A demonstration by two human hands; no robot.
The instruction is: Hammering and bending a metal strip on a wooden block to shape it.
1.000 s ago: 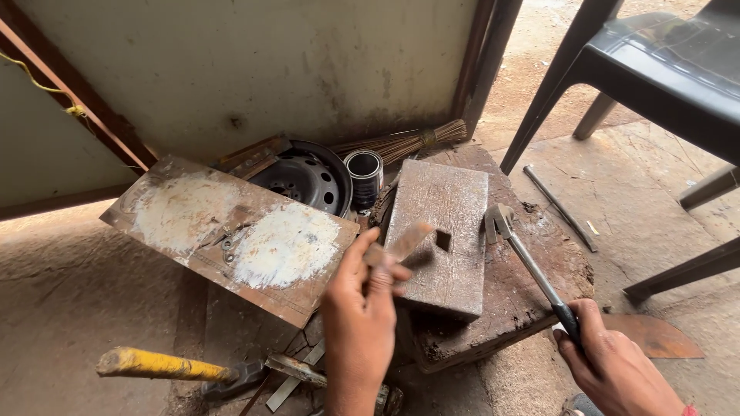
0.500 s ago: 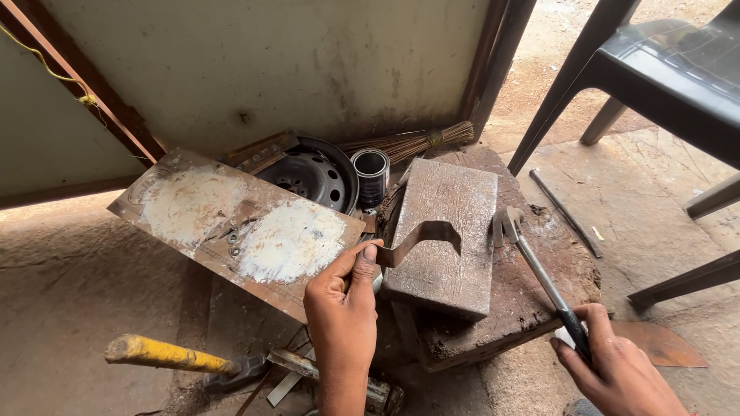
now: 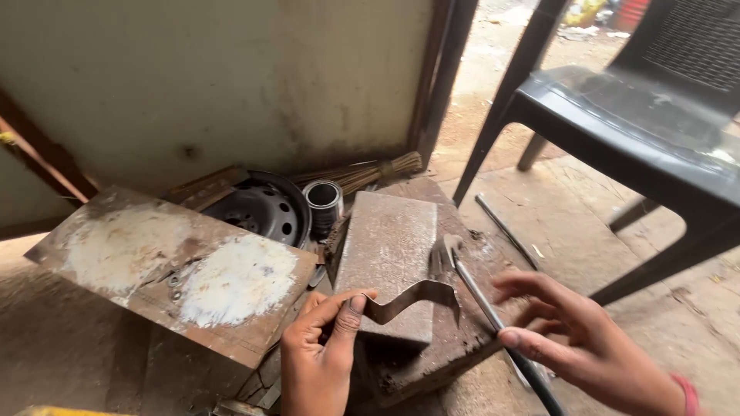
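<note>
Since the earlier frame the right hand (image 3: 593, 347) opens above the hammer (image 3: 493, 320), while the left hand (image 3: 324, 347) pinches the bent metal strip (image 3: 412, 296), lying crosswise at the steel block's (image 3: 389, 258) near edge.

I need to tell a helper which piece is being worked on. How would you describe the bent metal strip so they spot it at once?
Find the grey steel block on the low rusty slab. At its near edge, the left hand pinches a thin metal strip. Unlike the straight hammer beside it, it is flat and bent into a step.
</note>
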